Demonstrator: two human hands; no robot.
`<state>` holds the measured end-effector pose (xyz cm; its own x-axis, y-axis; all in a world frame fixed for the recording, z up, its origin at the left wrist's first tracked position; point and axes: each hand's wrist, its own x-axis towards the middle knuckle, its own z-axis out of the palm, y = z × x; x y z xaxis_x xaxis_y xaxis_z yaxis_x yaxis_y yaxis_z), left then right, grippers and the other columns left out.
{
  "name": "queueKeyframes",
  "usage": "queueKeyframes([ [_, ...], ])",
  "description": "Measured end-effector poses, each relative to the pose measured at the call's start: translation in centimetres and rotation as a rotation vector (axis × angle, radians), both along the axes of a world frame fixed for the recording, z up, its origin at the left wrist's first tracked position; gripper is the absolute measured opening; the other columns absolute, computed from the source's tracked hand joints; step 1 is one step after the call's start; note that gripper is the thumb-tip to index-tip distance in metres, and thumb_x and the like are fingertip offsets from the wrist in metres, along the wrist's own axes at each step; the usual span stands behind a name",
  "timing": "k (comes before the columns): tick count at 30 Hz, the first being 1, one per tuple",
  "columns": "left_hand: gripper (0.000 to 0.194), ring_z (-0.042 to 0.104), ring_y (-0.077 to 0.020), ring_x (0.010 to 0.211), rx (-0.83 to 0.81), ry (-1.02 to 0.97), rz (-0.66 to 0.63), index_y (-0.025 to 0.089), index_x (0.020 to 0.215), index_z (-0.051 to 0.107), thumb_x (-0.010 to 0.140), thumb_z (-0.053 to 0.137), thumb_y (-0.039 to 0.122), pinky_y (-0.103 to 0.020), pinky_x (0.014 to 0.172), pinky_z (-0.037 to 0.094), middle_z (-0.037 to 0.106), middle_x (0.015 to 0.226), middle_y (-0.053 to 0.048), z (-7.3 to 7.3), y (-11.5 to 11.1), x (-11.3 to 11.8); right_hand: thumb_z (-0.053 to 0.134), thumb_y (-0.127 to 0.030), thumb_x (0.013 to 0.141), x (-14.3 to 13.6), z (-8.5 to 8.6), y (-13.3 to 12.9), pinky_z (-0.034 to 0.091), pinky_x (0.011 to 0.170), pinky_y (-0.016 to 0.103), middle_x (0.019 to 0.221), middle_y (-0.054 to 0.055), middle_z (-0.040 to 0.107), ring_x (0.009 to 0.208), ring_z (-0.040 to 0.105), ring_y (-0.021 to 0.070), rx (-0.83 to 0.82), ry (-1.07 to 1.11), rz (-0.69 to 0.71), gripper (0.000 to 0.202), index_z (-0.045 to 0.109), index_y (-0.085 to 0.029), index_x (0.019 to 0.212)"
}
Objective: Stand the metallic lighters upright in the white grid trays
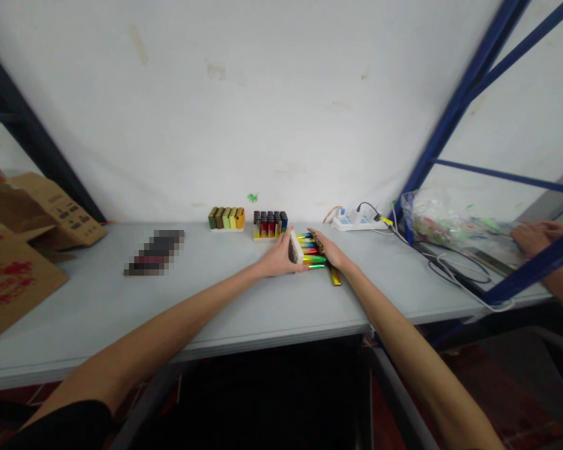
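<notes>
Over one grey table (225, 306) we are working with two hands: the left hand (278, 255) is gripping one white tray (298, 247), tipped on edge, and the right hand (333, 251) is pressing against the dark ends of the held lighters (312, 258); we cannot tell whether its fingers are closing. These lighters are lying between both hands, neither clearly nearer, their long axes running sideways; they are overlapping too much for counting. Two upright sets, a green-to-orange set (226, 219) and a dark-topped set (269, 225), are standing near the wall (281, 112). One loose gold lighter (335, 277) is lying just beneath the right hand.
</notes>
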<state>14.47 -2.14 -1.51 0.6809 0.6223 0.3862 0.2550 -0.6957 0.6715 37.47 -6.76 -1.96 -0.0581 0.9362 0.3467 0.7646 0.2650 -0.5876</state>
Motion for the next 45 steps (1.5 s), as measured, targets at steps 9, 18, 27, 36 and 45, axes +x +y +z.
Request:
queueKeyframes([
  [9,0.143,0.031,-0.0432,0.157,0.005,0.019,0.026,0.015,0.168,0.009,0.061,0.09,0.066,-0.055,0.129,0.026,0.028,0.168,-0.026,0.2,-0.4,-0.1,0.014,-0.046,0.112,1.0,0.6,-1.4,0.034,0.125,0.052,0.164,0.01,0.049,0.152,0.046,0.0246,-0.069,-0.088,-0.051,0.064,0.039,-0.021,0.165],
  [18,0.143,0.03,-0.0451,0.157,-0.017,0.026,0.031,0.014,0.168,0.011,0.061,0.09,0.068,-0.056,0.13,0.026,0.026,0.17,-0.026,0.4,-0.7,-0.2,0.027,-0.033,0.109,1.8,0.1,-2.0,0.04,0.12,0.05,0.162,0.013,0.052,0.146,0.052,0.0276,-0.058,-0.329,-0.053,0.056,0.044,-0.016,0.16],
  [27,0.144,0.032,-0.0443,0.156,-0.01,0.006,0.028,0.017,0.169,0.01,0.06,0.091,0.069,-0.056,0.129,0.025,0.028,0.17,-0.024,0.4,-0.6,-0.3,0.031,-0.021,0.104,2.5,0.3,-1.9,0.043,0.119,0.046,0.144,0.017,0.066,0.133,0.061,0.0261,0.033,-0.365,-0.032,0.052,0.061,-0.009,0.144],
  [36,0.144,0.031,-0.044,0.157,-0.006,0.02,0.03,0.015,0.168,0.012,0.06,0.091,0.069,-0.056,0.129,0.026,0.028,0.17,-0.026,0.4,-0.7,-0.6,0.029,-0.024,0.103,2.7,1.4,-1.4,0.035,0.126,0.044,0.149,0.019,0.062,0.143,0.054,0.0257,0.081,-0.291,-0.168,0.055,0.065,-0.006,0.141],
  [45,0.147,0.025,-0.0427,0.16,0.003,0.022,-0.003,0.015,0.169,0.009,0.058,0.093,0.064,-0.055,0.131,0.024,0.022,0.173,-0.025,-0.1,-0.1,-0.4,0.031,-0.029,0.108,-2.8,2.5,-0.6,0.034,0.128,0.053,0.16,0.016,0.053,0.151,0.046,0.0271,0.073,-0.374,0.118,0.054,0.054,-0.014,0.154],
])
